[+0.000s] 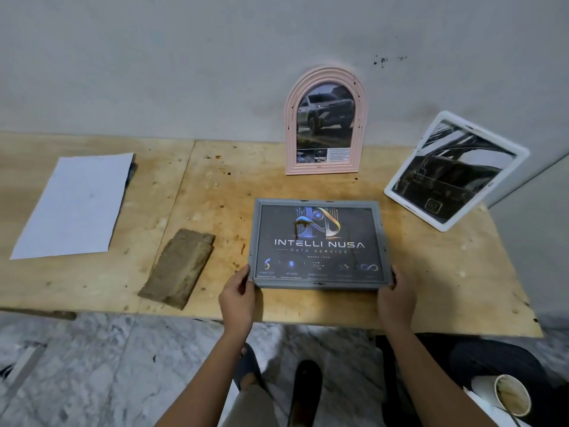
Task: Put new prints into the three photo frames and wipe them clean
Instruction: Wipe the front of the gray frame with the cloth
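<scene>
We read "INTELLI NUSA" in large white letters on the print inside the grey frame (320, 243), with "DATA SERVICE" beneath it. The smaller lines and icon captions lower down are too small for us to read. Above the words sits a blue and gold logo, and a dark brown smear crosses the glass there.

The frame is rectangular, set landscape, near the front edge of the wooden table (215, 186). We cannot tell whether it lies flat. Our left hand (237, 291) grips its lower left corner and our right hand (395, 295) its lower right, thumbs on the front edge.

Behind it a pink arched frame (324, 121) holding a truck picture stands against the wall. To the right, a white frame (455, 171) leans tilted. A folded brown cloth (180, 268) lies to the left, with a white sheet (74, 204) beyond it.
</scene>
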